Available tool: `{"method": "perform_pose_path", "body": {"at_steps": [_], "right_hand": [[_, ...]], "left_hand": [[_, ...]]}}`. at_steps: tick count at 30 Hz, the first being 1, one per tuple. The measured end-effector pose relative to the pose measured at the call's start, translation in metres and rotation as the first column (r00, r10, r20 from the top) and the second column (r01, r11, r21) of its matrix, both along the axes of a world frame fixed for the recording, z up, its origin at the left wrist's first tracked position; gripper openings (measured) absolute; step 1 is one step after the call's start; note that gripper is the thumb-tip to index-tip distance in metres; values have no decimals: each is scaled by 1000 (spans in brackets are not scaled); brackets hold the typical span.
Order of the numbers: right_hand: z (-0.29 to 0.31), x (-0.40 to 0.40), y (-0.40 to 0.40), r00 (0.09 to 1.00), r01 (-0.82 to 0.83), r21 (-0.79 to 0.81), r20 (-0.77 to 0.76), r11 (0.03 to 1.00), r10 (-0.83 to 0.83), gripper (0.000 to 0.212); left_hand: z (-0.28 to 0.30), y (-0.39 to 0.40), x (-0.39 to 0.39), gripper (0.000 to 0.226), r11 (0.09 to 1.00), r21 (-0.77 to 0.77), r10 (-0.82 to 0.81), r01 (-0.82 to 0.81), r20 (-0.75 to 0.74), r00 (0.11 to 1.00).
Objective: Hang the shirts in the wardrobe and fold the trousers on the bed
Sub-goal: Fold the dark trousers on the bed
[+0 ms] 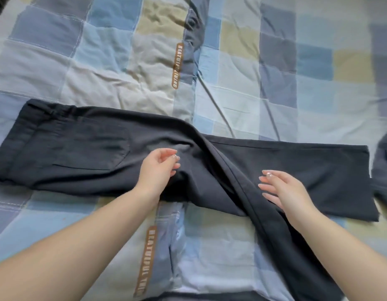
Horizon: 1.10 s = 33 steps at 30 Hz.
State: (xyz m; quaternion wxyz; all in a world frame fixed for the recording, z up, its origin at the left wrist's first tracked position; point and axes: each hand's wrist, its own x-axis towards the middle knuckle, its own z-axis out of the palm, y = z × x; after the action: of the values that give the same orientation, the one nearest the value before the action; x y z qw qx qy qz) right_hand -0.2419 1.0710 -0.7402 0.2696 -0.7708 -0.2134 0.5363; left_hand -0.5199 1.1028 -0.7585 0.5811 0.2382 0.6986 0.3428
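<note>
- Here, the left hand (159, 165) hovers over or rests on the middle of the trousers (84, 148), near the crotch; its fingers are loosely curled, the fingertips close to the thumb, and whether they pinch cloth cannot be told.
- The right hand (285, 191) lies flat on the trousers with fingers straight and slightly spread, palm down, pressing the cloth just right of the raised seam ridge.
- The trousers are dark, spread across the bed (242, 246), with their long axis running from the bed's left edge towards its right edge.
- The waistband is at the left end, with a back pocket showing beside it; one leg stretches right, its hem near the right edge.
- The other leg crosses over it as a folded ridge and runs diagonally down towards the near edge of the bed, passing under the right forearm.
- The bed carries a checked cover in blue, grey and beige squares, with two brown lettered strips (177, 65) along its middle line.
- A second dark garment (383, 170) lies at the right edge, just beside the trouser hem.
- A thin grey cord (212, 98) lies on the cover beyond the trousers.
</note>
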Motion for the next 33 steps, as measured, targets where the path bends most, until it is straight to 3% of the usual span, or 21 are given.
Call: {"method": "perform_pose_path", "body": {"at_steps": [5, 9, 14, 16, 19, 21, 24, 26, 28, 30, 33], "right_hand": [[-4, 107, -48, 996, -64, -64, 54, 996, 67, 11], [-18, 182, -103, 980, -171, -143, 74, 975, 182, 13], [-41, 262, -179, 893, -390, -223, 144, 893, 426, 12], [-52, 287, -200, 842, -473, -254, 152, 844, 517, 15], [-67, 319, -221, 661, -633, -320, 252, 705, 707, 35], [-76, 335, -232, 458, -746, -371, 319, 554, 830, 51], [-88, 345, -244, 104, -875, -411, 358, 256, 928, 74], [-94, 343, -250, 17, -890, -411, 401, 197, 916, 82], [-99, 333, -253, 70, -892, -374, 440, 253, 895, 82], [-100, 321, -249, 343, -840, -241, 456, 485, 821, 59], [-96, 315, -235, 773, -548, 27, 398, 836, 494, 21]], "left_hand": [[-6, -56, 104, 12, 994, -101, -41, 47, 61, 997], [-31, -122, 186, 9, 938, -341, -39, 68, 92, 995], [-63, -193, 275, 53, 826, -559, -16, 69, 99, 995], [-73, -208, 298, 45, 801, -591, -23, 92, 123, 992], [-80, -221, 324, 23, 793, -564, -137, 229, 200, 970], [-79, -224, 337, 27, 792, -510, -229, 336, 262, 937], [-72, -219, 354, 41, 806, -449, -224, 385, 370, 902], [-59, -209, 368, 37, 827, -424, -180, 369, 423, 888], [-46, -197, 380, 24, 842, -403, -142, 360, 477, 867], [-34, -182, 391, 22, 861, -371, -143, 347, 478, 867], [-20, -150, 413, 26, 921, -307, -83, 241, 449, 890]]}}
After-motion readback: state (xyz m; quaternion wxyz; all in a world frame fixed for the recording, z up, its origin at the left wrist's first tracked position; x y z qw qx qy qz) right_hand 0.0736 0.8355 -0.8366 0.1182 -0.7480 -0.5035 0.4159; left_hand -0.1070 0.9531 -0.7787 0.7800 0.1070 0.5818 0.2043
